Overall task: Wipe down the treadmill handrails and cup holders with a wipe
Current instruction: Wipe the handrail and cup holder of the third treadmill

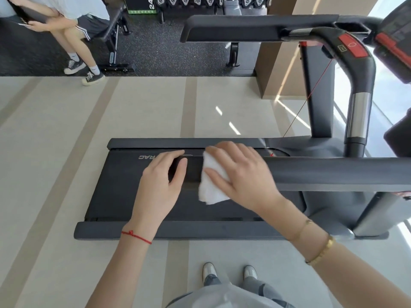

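Note:
The near grey handrail [329,172] of the treadmill runs from the right edge to the picture's middle. My left hand [160,181] grips its free end, fingers curled over the top. Just to the right, my right hand [242,174] presses a folded white wipe [211,185] onto the rail, fingers spread over the cloth, whose lower part hangs below the rail. The far handrail [244,27] stretches across the top. A dark cup holder recess [352,27] sits at its right end, beside the console.
The treadmill belt deck [115,187] lies below the hands, with grey side rails. A red stop button [353,46] is on the curved console arm. A seated person [66,30] on a bench is at the top left. Dumbbells [209,1] line the back wall.

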Motion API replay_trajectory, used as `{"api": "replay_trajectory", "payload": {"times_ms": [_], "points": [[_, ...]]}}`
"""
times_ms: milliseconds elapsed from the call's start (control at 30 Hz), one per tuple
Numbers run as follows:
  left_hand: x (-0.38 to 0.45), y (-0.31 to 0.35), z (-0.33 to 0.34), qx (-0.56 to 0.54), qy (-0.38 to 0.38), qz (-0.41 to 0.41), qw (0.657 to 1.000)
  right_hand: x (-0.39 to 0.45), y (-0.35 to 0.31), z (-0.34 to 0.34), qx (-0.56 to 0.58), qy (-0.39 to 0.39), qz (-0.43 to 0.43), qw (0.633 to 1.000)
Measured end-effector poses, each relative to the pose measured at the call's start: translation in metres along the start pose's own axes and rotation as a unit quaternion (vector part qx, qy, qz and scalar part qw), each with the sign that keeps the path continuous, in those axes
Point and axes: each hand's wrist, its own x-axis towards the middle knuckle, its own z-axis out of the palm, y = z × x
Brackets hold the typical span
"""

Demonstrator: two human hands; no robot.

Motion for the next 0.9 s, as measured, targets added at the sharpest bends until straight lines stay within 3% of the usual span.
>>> {"api": "replay_trajectory", "payload": {"times_ms": [167,367,467,533,667,800,900], "points": [[0.000,-0.005,-0.004,-0.001,-0.021,0.004,1.000,0.002,0.017,-0.013,-0.027,0.006,0.161,0.987],[-0.002,-0.007,-0.001,-0.034,-0.006,-0.009,0.999,0.020,-0.033,0.015,0.005,-0.009,0.037,0.999],[-0.002,-0.005,-0.001,-0.032,-0.001,-0.006,0.999,0.007,-0.017,0.007,0.018,-0.010,-0.022,1.000],[-0.002,-0.005,-0.002,-0.023,-0.005,-0.005,1.000,-0.004,0.002,-0.003,0.010,-0.002,0.004,1.000],[-0.001,-0.006,-0.003,-0.017,-0.007,-0.005,1.000,0.006,0.010,-0.013,-0.001,-0.010,0.148,0.989],[-0.001,-0.007,-0.002,-0.021,-0.003,0.001,1.000,0.034,-0.018,0.006,0.003,-0.067,0.085,0.994],[-0.002,-0.007,-0.001,-0.031,0.001,-0.002,1.000,0.026,-0.023,0.009,0.017,-0.029,0.023,0.999]]}}
